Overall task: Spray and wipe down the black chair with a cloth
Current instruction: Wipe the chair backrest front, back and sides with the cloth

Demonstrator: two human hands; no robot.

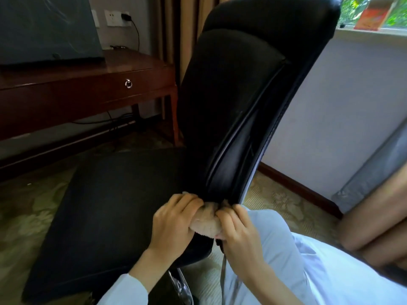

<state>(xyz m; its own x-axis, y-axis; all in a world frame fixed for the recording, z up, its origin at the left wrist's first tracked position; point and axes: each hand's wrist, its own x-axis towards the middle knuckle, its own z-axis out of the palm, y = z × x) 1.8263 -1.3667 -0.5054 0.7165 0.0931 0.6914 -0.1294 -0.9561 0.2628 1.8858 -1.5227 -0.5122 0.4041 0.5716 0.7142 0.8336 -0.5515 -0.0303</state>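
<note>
Pinching fuzzy cloth point(206, 225) (perhaps bunched), padded black chair point(242, 95)

Black chair point(237, 95), beige fuzzy cloth point(206, 225), pale blue sleeves point(275, 249), reddish-brown wooden counter point(77, 93), olive-green floral-patterned carpet point(28, 208), tan striped curtain point(176, 29), lavender-white wall point(352, 106), white wall outlet point(115, 17)

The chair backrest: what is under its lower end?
A beige cloth, bunched and held by the left hand and right hand. Whether it continues up behind the backrest is hidden.
</note>
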